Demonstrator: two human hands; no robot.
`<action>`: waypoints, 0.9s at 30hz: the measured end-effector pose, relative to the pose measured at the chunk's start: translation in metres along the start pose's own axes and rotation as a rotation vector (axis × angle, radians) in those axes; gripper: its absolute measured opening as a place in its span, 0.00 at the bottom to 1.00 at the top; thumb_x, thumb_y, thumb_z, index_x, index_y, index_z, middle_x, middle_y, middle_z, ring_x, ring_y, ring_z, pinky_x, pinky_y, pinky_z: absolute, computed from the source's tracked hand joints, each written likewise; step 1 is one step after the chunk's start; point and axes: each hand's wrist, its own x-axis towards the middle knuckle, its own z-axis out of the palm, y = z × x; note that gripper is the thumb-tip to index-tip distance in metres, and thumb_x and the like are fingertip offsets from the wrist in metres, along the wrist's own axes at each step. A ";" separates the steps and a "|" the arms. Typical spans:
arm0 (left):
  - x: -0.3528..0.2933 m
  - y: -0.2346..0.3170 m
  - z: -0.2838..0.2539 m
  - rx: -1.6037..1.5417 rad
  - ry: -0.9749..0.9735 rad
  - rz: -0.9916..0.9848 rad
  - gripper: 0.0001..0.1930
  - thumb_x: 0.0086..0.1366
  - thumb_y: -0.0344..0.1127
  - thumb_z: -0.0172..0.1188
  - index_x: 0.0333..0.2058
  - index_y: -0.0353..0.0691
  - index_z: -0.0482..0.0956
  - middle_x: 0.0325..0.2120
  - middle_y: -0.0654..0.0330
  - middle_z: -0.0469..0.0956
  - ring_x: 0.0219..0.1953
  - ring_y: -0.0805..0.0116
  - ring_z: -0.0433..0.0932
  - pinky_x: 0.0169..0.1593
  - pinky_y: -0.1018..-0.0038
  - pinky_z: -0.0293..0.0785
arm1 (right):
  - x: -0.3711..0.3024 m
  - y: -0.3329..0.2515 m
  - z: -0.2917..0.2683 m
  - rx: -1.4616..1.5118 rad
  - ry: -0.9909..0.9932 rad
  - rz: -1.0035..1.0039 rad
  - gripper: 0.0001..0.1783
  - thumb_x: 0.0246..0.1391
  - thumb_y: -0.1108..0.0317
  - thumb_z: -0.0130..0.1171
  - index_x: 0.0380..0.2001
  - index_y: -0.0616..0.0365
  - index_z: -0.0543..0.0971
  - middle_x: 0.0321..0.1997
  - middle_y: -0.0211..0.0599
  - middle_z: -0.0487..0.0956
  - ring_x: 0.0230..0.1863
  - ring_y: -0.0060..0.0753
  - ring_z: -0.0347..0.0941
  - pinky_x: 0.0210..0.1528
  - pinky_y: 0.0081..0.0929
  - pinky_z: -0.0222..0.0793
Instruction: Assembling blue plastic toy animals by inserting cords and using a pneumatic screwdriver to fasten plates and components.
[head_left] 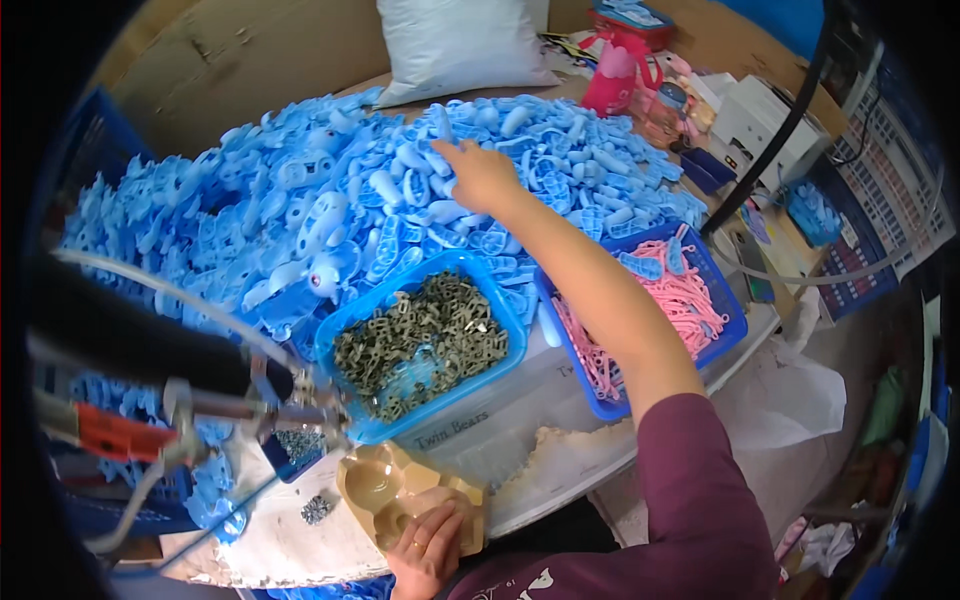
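My right hand [474,176] reaches far across a wide heap of light blue plastic toy parts [290,170]. Its fingers are pinched together at a small, long blue plastic piece [441,122] that stands up from the fingertips. Close to my body, my left hand [428,545] curls its fingers over the near side of a tan moulded block [380,480] with rounded hollows. Whether a part sits under those fingers is hidden.
Between my arms stands a blue tray [510,350] of small grey metal-looking pieces. A darker blue basket [737,322] holds pink strips. Clamped tooling and a hose [170,290] crowd the left. A white sack [465,50] and pink jug [612,80] stand behind the heap.
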 end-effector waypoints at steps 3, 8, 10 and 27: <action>0.002 0.001 0.002 0.010 0.004 0.018 0.16 0.51 0.21 0.67 0.40 0.37 0.83 0.40 0.54 0.83 0.37 0.55 0.83 0.39 0.67 0.80 | -0.024 0.037 -0.020 0.282 0.193 -0.204 0.28 0.49 0.69 0.59 0.57 0.45 0.75 0.54 0.45 0.79 0.46 0.49 0.81 0.48 0.45 0.76; -0.025 -0.012 0.007 -0.047 -0.149 -0.040 0.19 0.61 0.34 0.62 0.51 0.38 0.75 0.51 0.52 0.77 0.49 0.49 0.77 0.52 0.57 0.71 | -0.025 0.147 -0.046 0.438 0.376 0.129 0.16 0.49 0.63 0.61 0.43 0.48 0.85 0.39 0.40 0.85 0.41 0.43 0.82 0.45 0.38 0.76; -0.026 -0.011 0.006 -0.096 -0.292 -0.088 0.26 0.72 0.47 0.57 0.62 0.38 0.68 0.62 0.50 0.70 0.62 0.45 0.69 0.65 0.48 0.61 | -0.028 0.209 -0.038 0.144 0.337 0.318 0.14 0.48 0.61 0.63 0.40 0.49 0.85 0.38 0.41 0.85 0.41 0.45 0.82 0.45 0.41 0.76; 0.006 0.013 -0.004 -0.472 0.128 -0.517 0.13 0.67 0.26 0.59 0.49 0.33 0.79 0.49 0.49 0.81 0.48 0.58 0.82 0.51 0.68 0.77 | -0.144 0.050 -0.116 1.189 -0.233 0.039 0.13 0.66 0.60 0.53 0.39 0.59 0.79 0.41 0.36 0.84 0.32 0.18 0.79 0.22 0.15 0.60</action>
